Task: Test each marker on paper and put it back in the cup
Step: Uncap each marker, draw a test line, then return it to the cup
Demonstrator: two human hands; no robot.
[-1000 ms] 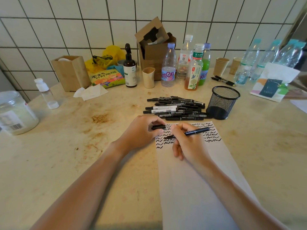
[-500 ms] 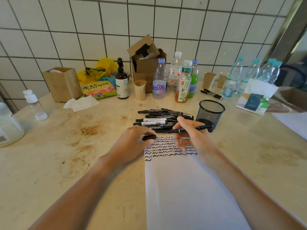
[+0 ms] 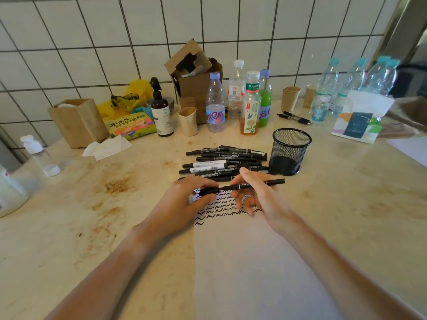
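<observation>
- Marker [image 3: 245, 186] was the one in play: a black pen lying roughly level just above the top edge of the paper [image 3: 254, 262], held between both hands.
- From my remote seat, the right hand [image 3: 258, 195] had the barrel pinched between thumb and fingers, the far end poking out toward the cup [image 3: 291, 150].
- Left hand [image 3: 189, 202] had its fingers curled round the cap [image 3: 209, 191], which sat right at the marker's near end. Couldn't tell if it was fully clicked on or only butted up against the tip.
- Paper's top edge was already covered in rows of black squiggles [image 3: 221, 207], so I read this as the recapping step after a test scribble. That's my guess, not something I could verify.
- Mesh cup stood upright just past the paper's far right corner, and looked empty through the mesh as far as I could see.
- Pile of markers [image 3: 221, 162] lay on the worktop between the paper's top edge and the bottles [image 3: 240, 100] at the back, just left of the cup. So plenty was left to do.
- Next move, I figured, called for pushing the cap home firmly, then letting go with the left while the right carried the marker over the rim and dropped it in end-first without tipping the cup.
</observation>
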